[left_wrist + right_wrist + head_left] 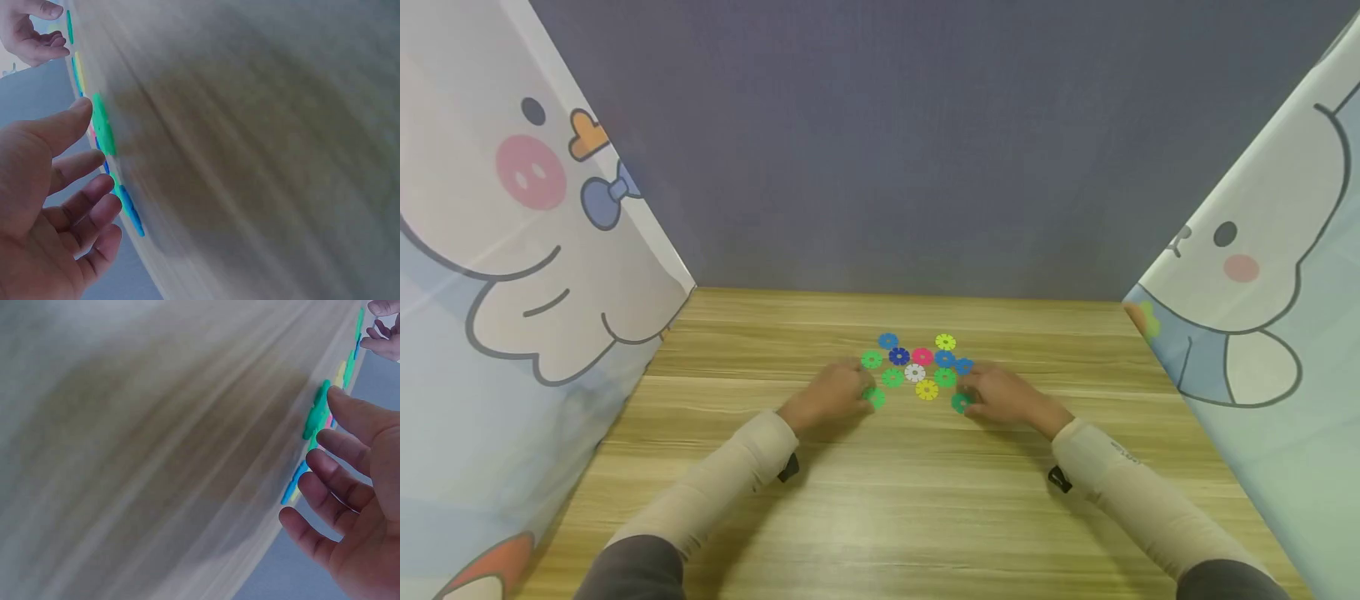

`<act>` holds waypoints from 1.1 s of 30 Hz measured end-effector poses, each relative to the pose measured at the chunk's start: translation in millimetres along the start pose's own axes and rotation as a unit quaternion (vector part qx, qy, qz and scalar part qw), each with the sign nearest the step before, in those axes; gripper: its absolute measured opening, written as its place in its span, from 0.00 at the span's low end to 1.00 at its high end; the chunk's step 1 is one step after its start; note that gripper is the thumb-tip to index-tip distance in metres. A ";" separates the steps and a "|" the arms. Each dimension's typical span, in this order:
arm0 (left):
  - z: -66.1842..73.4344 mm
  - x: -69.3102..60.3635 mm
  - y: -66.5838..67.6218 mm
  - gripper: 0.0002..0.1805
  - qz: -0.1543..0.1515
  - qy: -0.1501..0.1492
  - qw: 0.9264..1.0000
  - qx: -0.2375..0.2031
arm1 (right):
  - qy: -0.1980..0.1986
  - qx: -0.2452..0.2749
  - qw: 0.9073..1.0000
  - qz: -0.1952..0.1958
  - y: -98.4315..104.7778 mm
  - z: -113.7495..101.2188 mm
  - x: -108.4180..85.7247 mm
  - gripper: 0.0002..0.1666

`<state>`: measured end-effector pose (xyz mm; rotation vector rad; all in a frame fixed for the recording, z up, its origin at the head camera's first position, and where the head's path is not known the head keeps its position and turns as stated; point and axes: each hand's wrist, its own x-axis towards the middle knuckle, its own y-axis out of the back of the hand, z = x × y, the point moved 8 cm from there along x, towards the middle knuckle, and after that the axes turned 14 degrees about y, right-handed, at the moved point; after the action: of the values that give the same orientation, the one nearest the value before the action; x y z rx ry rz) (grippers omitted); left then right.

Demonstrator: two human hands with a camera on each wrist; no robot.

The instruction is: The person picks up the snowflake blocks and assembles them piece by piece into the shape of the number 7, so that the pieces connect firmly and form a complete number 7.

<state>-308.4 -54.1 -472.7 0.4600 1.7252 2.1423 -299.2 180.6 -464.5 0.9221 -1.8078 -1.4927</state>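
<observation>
Left hand (835,393): fingers loosely spread, beside green disc (877,398) | right hand (1003,394): likewise spread, beside teal disc (959,404) | contact unclear | other discs (916,367) clustered between, on desk (887,517) | risk: inward sweep could make thin, close-lying discs overlap

a tabletop (880,508) with wood stripes is dotted with a bunch of flat, notched discs (927,396), coloured green, blue and yellow, with one pink disc (917,357) and one white disc (909,372) set among them.

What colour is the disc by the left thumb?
Green; the disc shows best in the left wrist view.
</observation>
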 end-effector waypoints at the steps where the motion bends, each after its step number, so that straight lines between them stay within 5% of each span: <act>1: 0.1 -0.4 -1.5 0.13 -0.002 0.003 1.000 -0.004 | 0.001 -0.001 1.000 0.000 -0.5 -0.9 -0.3 0.22; 13: 0.6 -0.9 -6.9 0.19 -0.027 0.030 0.998 -0.043 | -0.001 0.001 1.000 -0.002 -5.8 0.3 0.8 0.19; 21: -2.3 1.0 -9.1 0.10 -0.064 0.066 0.985 -0.146 | -0.028 0.051 0.998 0.010 -6.0 6.1 -1.7 0.19; 33: -3.0 5.7 -4.7 0.18 -0.073 0.080 0.972 -0.207 | -0.006 0.059 0.998 0.015 0.7 5.2 -3.0 0.07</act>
<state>-314.4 -53.1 -477.8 0.0455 1.2820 2.3940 -301.8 186.1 -464.8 0.9408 -1.9260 -1.3891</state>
